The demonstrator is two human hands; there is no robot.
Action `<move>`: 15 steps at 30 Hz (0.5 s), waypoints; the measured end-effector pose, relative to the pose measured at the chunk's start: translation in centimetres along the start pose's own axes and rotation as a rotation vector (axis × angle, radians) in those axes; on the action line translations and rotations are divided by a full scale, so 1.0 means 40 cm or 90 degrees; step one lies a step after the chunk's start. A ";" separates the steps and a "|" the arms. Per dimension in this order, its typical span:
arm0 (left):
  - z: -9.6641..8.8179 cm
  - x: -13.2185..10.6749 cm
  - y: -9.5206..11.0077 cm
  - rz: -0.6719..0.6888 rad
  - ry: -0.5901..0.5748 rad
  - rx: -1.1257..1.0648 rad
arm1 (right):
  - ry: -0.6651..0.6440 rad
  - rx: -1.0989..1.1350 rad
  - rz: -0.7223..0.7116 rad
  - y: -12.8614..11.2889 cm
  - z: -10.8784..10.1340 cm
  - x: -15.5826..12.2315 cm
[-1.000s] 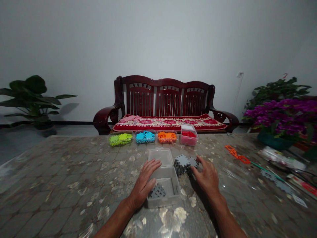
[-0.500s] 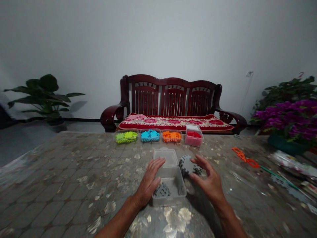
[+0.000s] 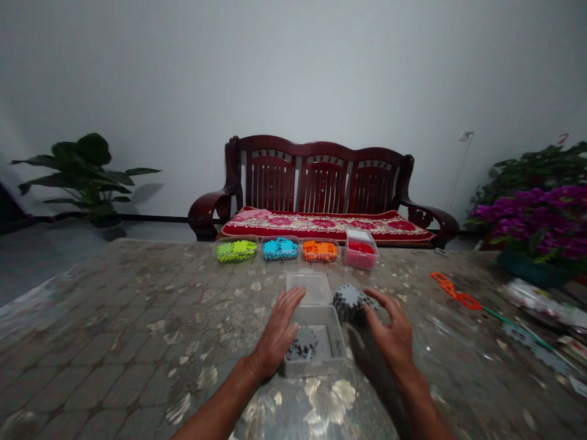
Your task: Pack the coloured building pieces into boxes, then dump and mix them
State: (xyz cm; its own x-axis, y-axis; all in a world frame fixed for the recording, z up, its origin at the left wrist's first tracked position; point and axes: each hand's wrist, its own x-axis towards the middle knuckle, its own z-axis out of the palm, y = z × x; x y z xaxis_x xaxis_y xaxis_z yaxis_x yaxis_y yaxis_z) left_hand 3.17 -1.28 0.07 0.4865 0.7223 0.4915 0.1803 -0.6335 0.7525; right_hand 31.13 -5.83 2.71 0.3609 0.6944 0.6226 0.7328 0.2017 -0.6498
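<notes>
The left hand point(image 3: 277, 336) lies open and flat, fingers stretched forward, its palm pressed against the left wall of a clear rectangular plastic box point(image 3: 340, 349). It grips nothing and only braces the box. The right hand point(image 3: 394, 339) is curled loosely around a clump of grey toothed plastic pieces locked together point(image 3: 351, 301), with the fingers over the clump's right side and the thumb at its near side. I cannot tell whether the clump is lifted or rests on the worktop point(image 3: 137, 318).

The box stands in the middle of the worktop, closer to the near edge, and its hinged clear lid point(image 3: 308, 286) is folded open toward the far edge. The clump sits just beside the box's far right corner, outside it. Inside, a small loose heap of grey pieces point(image 3: 300, 347) lies against the left wall, and the rest of the floor is bare.

Along the far edge runs a row of four like boxes holding green pieces point(image 3: 236, 249), blue pieces point(image 3: 280, 248), orange pieces point(image 3: 320, 250) and red pieces point(image 3: 361, 249). Judging by this, those four colours are sorted and the grey is barely begun, with most of it in the clump.

Toward the right edge lies a flat orange lattice strip point(image 3: 452, 292).
</notes>
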 end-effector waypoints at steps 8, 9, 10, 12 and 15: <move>0.017 -0.004 -0.037 0.024 0.039 -0.008 | -0.061 -0.243 0.070 0.119 -0.021 0.018; 0.018 -0.004 -0.037 0.024 0.042 -0.008 | -0.072 -0.271 0.066 0.116 -0.018 0.016; 0.018 -0.004 -0.037 0.025 0.043 -0.006 | -0.081 -0.296 0.062 0.112 -0.015 0.013; 0.016 -0.003 -0.031 0.026 0.040 -0.002 | -0.099 -0.328 0.056 0.107 -0.009 0.008; 0.013 -0.002 -0.021 0.025 0.036 0.002 | -0.109 -0.332 0.061 0.107 -0.005 0.004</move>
State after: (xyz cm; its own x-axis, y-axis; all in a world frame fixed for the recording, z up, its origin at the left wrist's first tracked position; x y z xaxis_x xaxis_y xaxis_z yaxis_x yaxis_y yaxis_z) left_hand 3.43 -0.95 -0.85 0.4447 0.7113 0.5444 0.1641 -0.6622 0.7311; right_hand 34.44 -4.99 0.09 0.3735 0.8034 0.4637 0.9054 -0.2070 -0.3707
